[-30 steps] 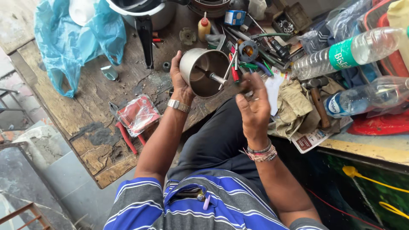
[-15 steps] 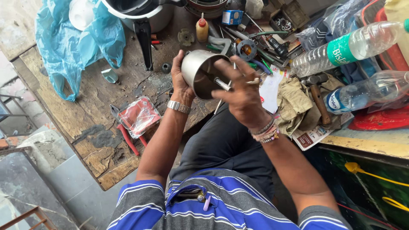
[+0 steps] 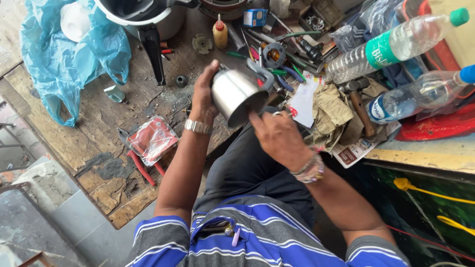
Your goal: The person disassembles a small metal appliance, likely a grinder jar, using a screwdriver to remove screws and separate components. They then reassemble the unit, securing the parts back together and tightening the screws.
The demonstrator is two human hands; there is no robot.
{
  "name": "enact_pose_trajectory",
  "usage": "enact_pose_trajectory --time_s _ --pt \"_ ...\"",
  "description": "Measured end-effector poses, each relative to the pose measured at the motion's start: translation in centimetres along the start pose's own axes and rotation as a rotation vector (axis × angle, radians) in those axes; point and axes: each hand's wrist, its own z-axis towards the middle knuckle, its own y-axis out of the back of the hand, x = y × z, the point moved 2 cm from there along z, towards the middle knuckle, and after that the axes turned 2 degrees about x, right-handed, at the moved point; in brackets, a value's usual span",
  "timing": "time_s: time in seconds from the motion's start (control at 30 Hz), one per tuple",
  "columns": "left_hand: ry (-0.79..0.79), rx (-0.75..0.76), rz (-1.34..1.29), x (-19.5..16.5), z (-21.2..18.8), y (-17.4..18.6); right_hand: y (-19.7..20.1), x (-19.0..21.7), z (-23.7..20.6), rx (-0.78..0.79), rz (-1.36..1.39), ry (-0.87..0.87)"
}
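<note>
Head view, item by item.

Steel jar (image 3: 236, 95): a polished metal vessel with a grey handle at its upper right, held in the air over the near edge of the desk (image 3: 94, 123). A second ago its open mouth faced the camera and a thin tool stood in it; now the jar is turned so its smooth side and base rim show, and the mouth is out of sight.

Left hand (image 3: 204, 94): closed around the jar's left wall, fingers wrapped behind, a metal watch (image 3: 198, 127) on the wrist. It has kept its grip throughout.

Right hand (image 3: 277, 136): a second ago it hung clear below the jar; now it lies against the lower rim, fingers curled, beaded bands at the wrist. Whether it has anything pinched in its fingers cannot be told.

Reading: the work appears to have passed from the inside of the jar to its underside.

Surroundings on the desk: blue plastic bag (image 3: 59, 54), red-handled pliers in a clear wrapper (image 3: 151, 141), small yellow bottle (image 3: 220, 33), wooden-handled hammer (image 3: 360, 106), two plastic water bottles (image 3: 396, 47), crumpled cloth (image 3: 331, 111).
</note>
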Motion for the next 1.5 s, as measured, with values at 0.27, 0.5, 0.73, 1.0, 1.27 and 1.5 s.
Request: enact_pose_trajectory --time_s 0.27,0.5,0.73,1.0,1.27,1.5 --pt "-0.114 0.034 -0.386 -6.5 0.7 5.7 4.1 -7.3 -7.3 -0.089 -0.25 -0.116" --pt "-0.123 0.011 -0.64 -2.3 -2.4 10.0 -5.5 -19.5 -2.0 -0.18 -0.315 -0.288" --pt "-0.158 -0.036 -0.69 -4.1 -5.0 12.7 -6.5 -17.8 -1.3 -0.206 -0.466 -0.188" --pt "-0.134 -0.148 -0.763 -5.7 -4.9 11.8 -12.8 -0.3 7.7 -0.211 0.267 0.118" --pt "-0.167 -0.055 -0.716 -6.4 -5.4 11.5 -16.9 6.0 15.0 -0.188 0.096 0.51" --pt "-0.181 -0.143 -0.601 -6.1 -5.9 10.5 -13.0 0.5 12.6 -0.267 0.54 0.034"
